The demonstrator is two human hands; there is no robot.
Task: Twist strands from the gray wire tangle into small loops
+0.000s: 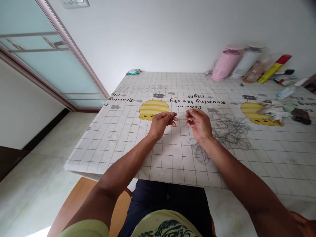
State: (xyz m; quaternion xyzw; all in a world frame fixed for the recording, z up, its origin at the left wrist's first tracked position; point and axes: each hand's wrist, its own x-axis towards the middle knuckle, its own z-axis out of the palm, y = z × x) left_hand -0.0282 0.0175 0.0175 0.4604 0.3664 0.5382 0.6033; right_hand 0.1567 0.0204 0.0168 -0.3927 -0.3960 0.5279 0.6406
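Note:
My left hand (161, 123) hovers over the grid-printed tablecloth (118, 144), just below a printed yellow striped cartoon figure (154, 109). Facing it a short gap away, my right hand (198, 124) has its fingers curled and its fingertips pinched. If either hand holds a fine strand, it is too thin to make out. A loose tangle of thin dark wire or thread (227, 135) lies on the cloth beside and under my right wrist. Neither hand clearly touches the tangle.
Along the far right of the table stand a pink bottle (225, 65), a white bottle (245, 61) and a yellow-and-red object (275, 68). A crumpled cloth (274, 110) lies at the right. A frosted sliding door (51, 65) is at the left, and a wooden chair (91, 200) is below the table edge.

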